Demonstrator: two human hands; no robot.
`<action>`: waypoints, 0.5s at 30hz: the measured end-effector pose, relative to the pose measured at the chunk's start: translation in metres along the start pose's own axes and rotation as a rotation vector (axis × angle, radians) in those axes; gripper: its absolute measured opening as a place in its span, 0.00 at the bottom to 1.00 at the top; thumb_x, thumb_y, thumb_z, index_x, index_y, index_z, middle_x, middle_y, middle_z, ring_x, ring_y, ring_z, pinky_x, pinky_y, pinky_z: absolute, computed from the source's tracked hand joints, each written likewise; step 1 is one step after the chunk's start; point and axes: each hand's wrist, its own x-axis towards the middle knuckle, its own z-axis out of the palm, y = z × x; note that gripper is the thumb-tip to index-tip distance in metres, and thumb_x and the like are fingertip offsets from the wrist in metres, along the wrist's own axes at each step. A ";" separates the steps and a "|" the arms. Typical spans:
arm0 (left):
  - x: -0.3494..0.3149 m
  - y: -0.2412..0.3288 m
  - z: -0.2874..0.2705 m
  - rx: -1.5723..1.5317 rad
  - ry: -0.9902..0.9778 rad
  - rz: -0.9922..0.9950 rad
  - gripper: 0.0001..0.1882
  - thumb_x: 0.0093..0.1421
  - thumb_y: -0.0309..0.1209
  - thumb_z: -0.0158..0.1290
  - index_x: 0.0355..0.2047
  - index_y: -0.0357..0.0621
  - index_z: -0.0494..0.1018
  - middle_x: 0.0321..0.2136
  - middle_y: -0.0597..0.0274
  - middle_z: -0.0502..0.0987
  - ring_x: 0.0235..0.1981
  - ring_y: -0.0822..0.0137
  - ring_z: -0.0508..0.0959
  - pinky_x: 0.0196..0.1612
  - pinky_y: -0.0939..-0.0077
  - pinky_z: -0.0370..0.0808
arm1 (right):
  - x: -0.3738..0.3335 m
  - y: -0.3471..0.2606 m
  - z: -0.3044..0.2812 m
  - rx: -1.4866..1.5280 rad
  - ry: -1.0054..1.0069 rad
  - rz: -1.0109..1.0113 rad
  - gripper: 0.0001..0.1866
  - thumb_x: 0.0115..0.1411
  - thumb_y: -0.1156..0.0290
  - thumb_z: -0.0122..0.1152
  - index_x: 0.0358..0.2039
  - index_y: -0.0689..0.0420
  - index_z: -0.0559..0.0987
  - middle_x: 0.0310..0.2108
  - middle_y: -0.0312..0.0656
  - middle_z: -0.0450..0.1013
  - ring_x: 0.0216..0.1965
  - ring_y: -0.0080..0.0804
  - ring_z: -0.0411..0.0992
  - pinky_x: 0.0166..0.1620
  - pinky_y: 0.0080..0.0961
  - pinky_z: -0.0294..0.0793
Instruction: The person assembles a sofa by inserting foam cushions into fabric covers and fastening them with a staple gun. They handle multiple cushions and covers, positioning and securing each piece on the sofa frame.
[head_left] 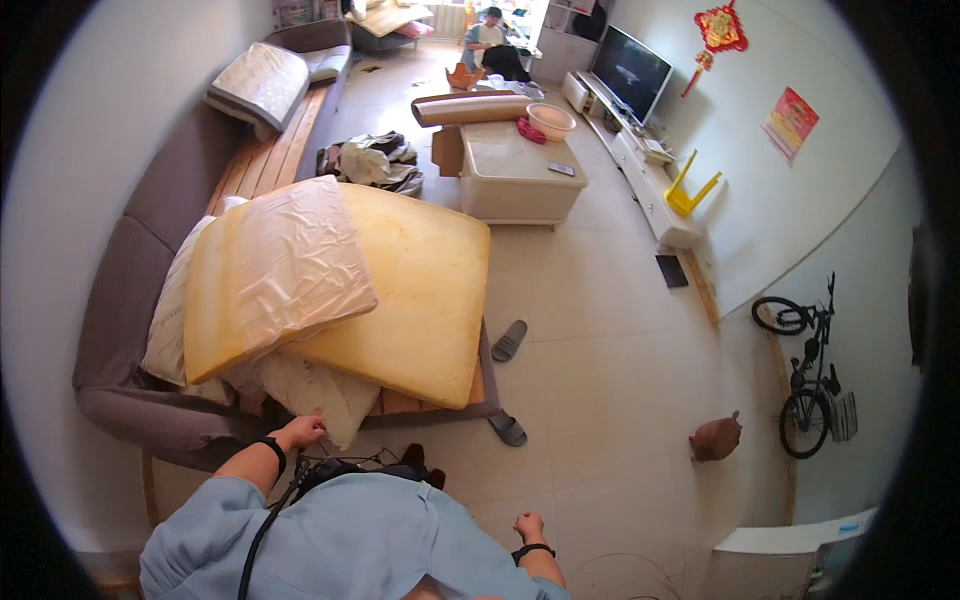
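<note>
My left hand (pixel 301 432) is closed at the near end of the sofa, right against the pale fabric cover (pixel 325 397) that hangs over the edge. Whether the fingers grip that cloth, I cannot make out. Low on my right side, my right hand (pixel 529 525) is loosely closed away from everything, and nothing shows in it. On the sofa's wooden slats lie two yellow foam pads: a large bare one (pixel 425 290) and, overlapping it, another foam pad (pixel 215 310) partly wrapped in a wrinkled pinkish cover (pixel 305 255).
The grey-brown sofa (pixel 115 345) runs along the left. Two slippers (pixel 509 340) lie on the floor. A beige table (pixel 520 185) holds a rolled sheet (pixel 470 108) and a basin (pixel 551 121). Clothes (pixel 372 160) are heaped beyond the pads. A person (pixel 487 40) sits far back.
</note>
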 end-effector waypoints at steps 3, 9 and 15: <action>0.037 -0.013 0.008 0.030 -0.039 0.040 0.15 0.52 0.34 0.49 0.39 0.42 0.75 0.36 0.51 0.78 0.39 0.55 0.76 0.43 0.67 0.72 | -0.013 -0.035 -0.006 0.162 -0.007 -0.078 0.12 0.53 0.73 0.53 0.37 0.65 0.76 0.27 0.48 0.76 0.26 0.34 0.77 0.31 0.27 0.76; 0.090 -0.005 0.035 0.023 -0.079 -0.028 0.15 0.51 0.34 0.48 0.38 0.43 0.76 0.38 0.49 0.77 0.41 0.52 0.76 0.45 0.62 0.71 | -0.049 -0.108 -0.031 -0.262 -0.063 -0.272 0.15 0.53 0.66 0.53 0.39 0.58 0.77 0.36 0.47 0.76 0.41 0.41 0.73 0.44 0.33 0.72; 0.084 0.082 0.013 -0.030 -0.123 -0.023 0.16 0.52 0.33 0.45 0.39 0.40 0.73 0.36 0.48 0.76 0.36 0.48 0.74 0.40 0.60 0.70 | -0.008 -0.090 -0.077 -0.118 -0.149 -0.266 0.15 0.53 0.63 0.55 0.37 0.60 0.78 0.33 0.51 0.76 0.37 0.43 0.74 0.41 0.33 0.72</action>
